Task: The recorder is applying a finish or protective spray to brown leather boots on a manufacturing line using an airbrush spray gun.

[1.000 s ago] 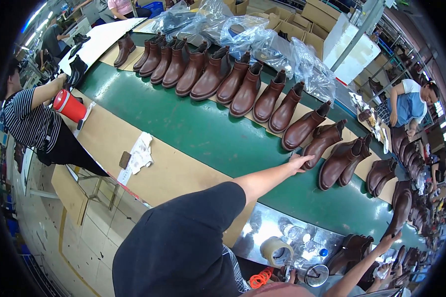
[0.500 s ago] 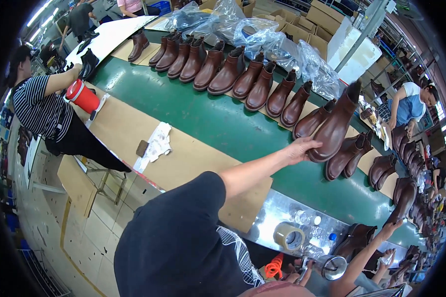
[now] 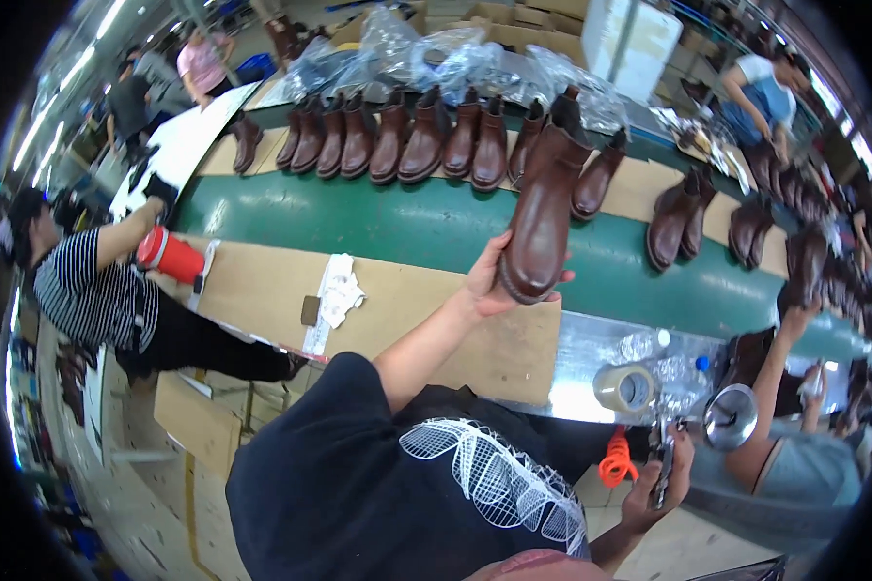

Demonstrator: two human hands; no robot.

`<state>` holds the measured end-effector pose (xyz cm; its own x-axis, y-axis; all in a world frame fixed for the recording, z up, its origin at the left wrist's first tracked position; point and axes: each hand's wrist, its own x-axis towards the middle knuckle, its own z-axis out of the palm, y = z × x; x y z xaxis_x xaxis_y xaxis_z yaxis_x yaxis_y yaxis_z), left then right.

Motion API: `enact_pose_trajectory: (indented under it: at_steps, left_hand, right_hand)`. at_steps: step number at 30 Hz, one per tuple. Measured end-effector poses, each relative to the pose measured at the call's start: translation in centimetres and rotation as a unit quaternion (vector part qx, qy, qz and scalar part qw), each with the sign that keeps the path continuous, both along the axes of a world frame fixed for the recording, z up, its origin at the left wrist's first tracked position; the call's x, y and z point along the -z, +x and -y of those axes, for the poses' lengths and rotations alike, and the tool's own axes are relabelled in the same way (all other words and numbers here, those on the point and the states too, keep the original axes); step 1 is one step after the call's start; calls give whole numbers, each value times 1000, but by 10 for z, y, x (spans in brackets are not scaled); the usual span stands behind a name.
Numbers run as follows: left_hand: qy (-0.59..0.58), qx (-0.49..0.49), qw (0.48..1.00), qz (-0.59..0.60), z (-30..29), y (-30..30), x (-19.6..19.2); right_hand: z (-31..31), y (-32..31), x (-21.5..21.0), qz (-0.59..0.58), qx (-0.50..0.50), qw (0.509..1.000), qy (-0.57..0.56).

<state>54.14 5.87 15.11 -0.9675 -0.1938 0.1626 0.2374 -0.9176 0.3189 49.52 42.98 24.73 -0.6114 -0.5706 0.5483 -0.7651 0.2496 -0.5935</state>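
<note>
Above the green conveyor belt point(image 3: 426, 223), the left hand point(image 3: 499, 286) grips one brown boot point(image 3: 543, 218); the right hand point(image 3: 661, 482) clasps a dark tool point(image 3: 665, 465); ten boots point(image 3: 412, 140) line up before clear bags point(image 3: 436, 58).

Glossy brown leather boot point(image 3: 543, 208)

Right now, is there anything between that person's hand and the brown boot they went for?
Nothing visible: the left hand already grips the brown boot by its sole end, lifted above the green belt and the cardboard-covered bench. The right hand is low by the tape roll, holding a dark tool.
</note>
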Motion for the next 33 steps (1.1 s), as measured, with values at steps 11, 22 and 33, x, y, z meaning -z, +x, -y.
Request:
enact_pose_trajectory:
  at_steps: [11, 22, 33]
  left_hand:
    - [-237, -144, 937, 214, -44, 41, 43]
    - [-506, -330, 779, 167, -67, 46, 31]
    - [-581, -393, 680, 215, -62, 59, 76]
  right_hand:
    - [44, 2, -49, 137, -25, 981, -135]
    - [62, -3, -73, 124, -49, 982, -132]
    - [73, -9, -77, 99, -61, 984, -131]
